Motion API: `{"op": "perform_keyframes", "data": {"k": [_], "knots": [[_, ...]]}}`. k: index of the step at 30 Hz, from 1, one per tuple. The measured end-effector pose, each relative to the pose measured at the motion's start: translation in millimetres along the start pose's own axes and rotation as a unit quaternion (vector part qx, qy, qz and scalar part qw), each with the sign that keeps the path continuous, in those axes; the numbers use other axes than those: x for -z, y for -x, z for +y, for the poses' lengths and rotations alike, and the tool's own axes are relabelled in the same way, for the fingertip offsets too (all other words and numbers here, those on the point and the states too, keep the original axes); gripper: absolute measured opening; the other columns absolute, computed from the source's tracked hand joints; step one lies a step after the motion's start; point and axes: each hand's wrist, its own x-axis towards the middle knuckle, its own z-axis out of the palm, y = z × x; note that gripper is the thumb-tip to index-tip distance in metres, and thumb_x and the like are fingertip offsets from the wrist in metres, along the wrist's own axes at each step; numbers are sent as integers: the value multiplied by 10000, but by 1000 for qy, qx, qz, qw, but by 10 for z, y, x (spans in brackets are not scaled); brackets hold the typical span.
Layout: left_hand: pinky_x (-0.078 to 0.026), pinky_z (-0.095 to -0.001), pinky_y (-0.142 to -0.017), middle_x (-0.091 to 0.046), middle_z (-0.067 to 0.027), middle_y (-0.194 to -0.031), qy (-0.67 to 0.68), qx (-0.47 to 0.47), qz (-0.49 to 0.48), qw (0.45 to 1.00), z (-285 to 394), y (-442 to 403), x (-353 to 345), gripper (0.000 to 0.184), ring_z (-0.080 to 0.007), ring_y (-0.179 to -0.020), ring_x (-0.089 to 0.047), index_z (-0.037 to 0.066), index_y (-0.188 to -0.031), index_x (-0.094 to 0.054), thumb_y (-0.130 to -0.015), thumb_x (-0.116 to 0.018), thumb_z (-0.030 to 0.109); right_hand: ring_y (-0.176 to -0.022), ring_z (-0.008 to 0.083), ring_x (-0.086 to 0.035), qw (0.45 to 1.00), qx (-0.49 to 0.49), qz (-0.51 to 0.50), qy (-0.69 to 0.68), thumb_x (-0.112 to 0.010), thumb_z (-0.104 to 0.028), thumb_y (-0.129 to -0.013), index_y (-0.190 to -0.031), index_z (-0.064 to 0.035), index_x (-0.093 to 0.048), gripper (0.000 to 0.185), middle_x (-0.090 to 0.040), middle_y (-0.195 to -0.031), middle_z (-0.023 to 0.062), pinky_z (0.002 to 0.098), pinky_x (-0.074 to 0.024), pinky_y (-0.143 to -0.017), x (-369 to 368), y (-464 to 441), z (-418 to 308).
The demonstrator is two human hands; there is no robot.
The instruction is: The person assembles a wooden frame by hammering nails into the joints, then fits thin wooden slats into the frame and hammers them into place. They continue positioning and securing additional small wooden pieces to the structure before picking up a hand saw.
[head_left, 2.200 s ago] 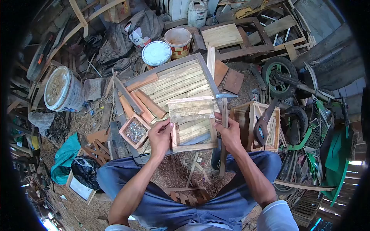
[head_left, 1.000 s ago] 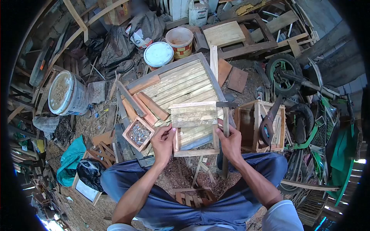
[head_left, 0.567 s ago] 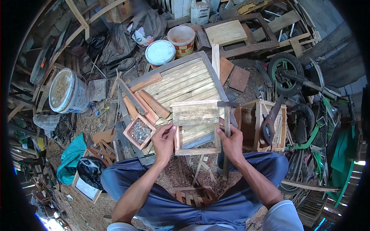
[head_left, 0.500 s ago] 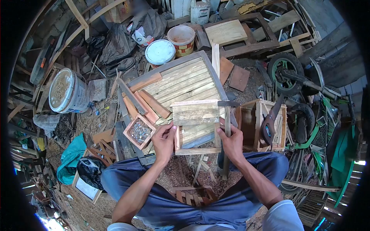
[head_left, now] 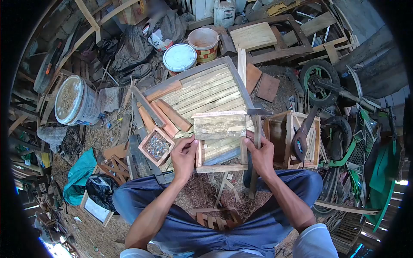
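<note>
A small wooden frame (head_left: 222,168), with thin slats (head_left: 219,125) across its upper part, is held over the slatted work surface (head_left: 206,88). My left hand (head_left: 184,158) is closed on the frame's left side, thumb uppermost. On the right side, my right hand (head_left: 260,155) grips the frame between thumb and fingers. A long wooden strip (head_left: 254,185) stands beside my right hand, and a dark tool (head_left: 260,112), probably a hammer head, shows just above it. Left of my left hand sits a square box of nails (head_left: 156,146).
Loose wood pieces (head_left: 172,115) lie on the surface's left part. A wooden crate (head_left: 279,139) with a saw (head_left: 299,139) is at the right, before a green motorbike (head_left: 344,150). Buckets (head_left: 179,58) stand beyond the surface, and another bucket (head_left: 71,101) is at the left.
The camera view has shifted slightly, so the surroundings sit a little differently. Both hands keep hold of the frame, and my right hand's grip has shifted slightly along its side.
</note>
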Motion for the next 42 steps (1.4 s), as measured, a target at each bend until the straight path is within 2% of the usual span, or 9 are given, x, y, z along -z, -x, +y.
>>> {"op": "perform_keyframes", "data": {"k": [8,18,27,31,32,35,36,39,42], "knots": [[-471,-216,-684,-622,-39,-1024,-10,-38,16,999,10,39,-22,150,-78,-796,-555,-13,-1028,-700,-907,-689,76,-802,140,-640,998,33,26,44,-720,-168,-863,-1070,27,-702,285,-727,-918,108,312,-505,-785,4,10,-67],[-529,-315,-839,-603,-107,-1052,192,-20,-63,979,460,-114,-59,543,-177,-997,-626,43,-1396,-376,-923,-641,33,-637,67,-546,995,34,-76,-63,-733,-194,-872,-1088,-31,-659,280,-654,-876,42,256,-450,-529,7,30,-127],[-533,-264,-762,-626,-79,-1028,279,65,-184,940,536,-131,-158,327,-136,-901,-615,31,-1230,-519,-917,-615,27,-646,108,-616,984,9,-158,-80,-715,-115,-884,-1057,5,-672,215,-664,-897,72,251,-519,-477,-108,192,-288],[-519,-263,-727,-615,-69,-990,118,-20,-204,972,340,-65,-374,186,-119,-857,-606,9,-1089,-592,-904,-613,5,-651,124,-632,990,20,-119,-66,-682,-52,-895,-1074,26,-662,197,-668,-901,91,268,-571,-519,-278,159,-208],[-526,-295,-742,-647,-85,-984,-35,-107,-172,979,292,-111,-361,211,-157,-853,-640,-5,-1072,-605,-888,-653,87,-654,125,-635,992,40,-106,-55,-679,-52,-896,-1074,29,-660,196,-670,-910,95,269,-573,-522,-280,68,-139],[-527,-336,-740,-634,-120,-949,-264,-273,-135,915,355,-69,-346,285,-236,-835,-641,-4,-1069,-609,-830,-709,114,-688,135,-659,994,40,-74,-65,-675,-45,-896,-1085,37,-654,207,-680,-935,107,277,-585,-541,-246,-16,-151],[-523,-395,-739,-620,-148,-942,-287,-265,-141,910,418,15,-374,309,-325,-843,-628,18,-1057,-622,-798,-734,144,-699,137,-664,995,33,-65,-73,-676,-45,-895,-1086,38,-653,209,-682,-939,107,279,-586,-542,-239,-27,-158],[-514,-433,-732,-625,-152,-929,-349,-352,-126,859,407,83,-425,262,-356,-859,-623,35,-1017,-638,-803,-728,157,-724,148,-676,993,32,-57,-94,-679,-46,-892,-1100,26,-654,221,-689,-954,105,285,-592,-547,-211,-30,-168],[-511,-438,-783,-636,-182,-992,-314,-234,-175,903,431,35,-416,254,-374,-926,-628,21,-1064,-653,-825,-671,106,-762,158,-681,996,48,-46,-53,-682,-47,-891,-1119,2,-657,235,-693,-979,105,288,-598,-550,-134,7,-258]]}}
